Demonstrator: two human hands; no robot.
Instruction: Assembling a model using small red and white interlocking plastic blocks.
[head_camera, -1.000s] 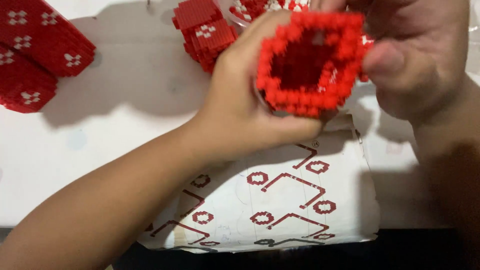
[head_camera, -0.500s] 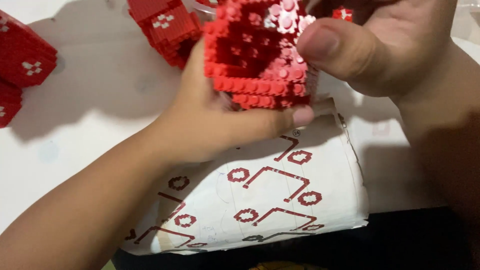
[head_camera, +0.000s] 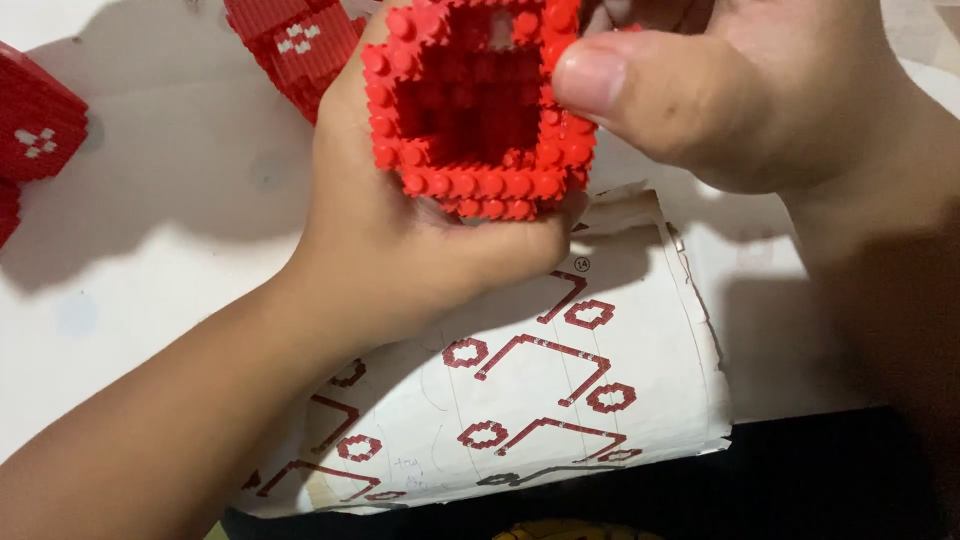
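Both hands hold up a hollow red block built of small studded bricks (head_camera: 478, 110), its open side facing me. My left hand (head_camera: 400, 240) cups it from below and from the left. My right hand (head_camera: 740, 90) grips its right edge, the thumb pressed on the studded rim. Under the hands lies a white instruction sheet (head_camera: 560, 400) printed with red hexagon and bar diagrams.
Another red brick piece with a white dotted pattern (head_camera: 295, 45) lies at the top, behind the left hand. A similar red piece (head_camera: 35, 125) sits at the far left edge. The white tabletop (head_camera: 150, 260) ends at a dark strip along the bottom.
The red block has been turned in the hands, so its hollow open side faces me again. The view has shifted closer and slightly right.
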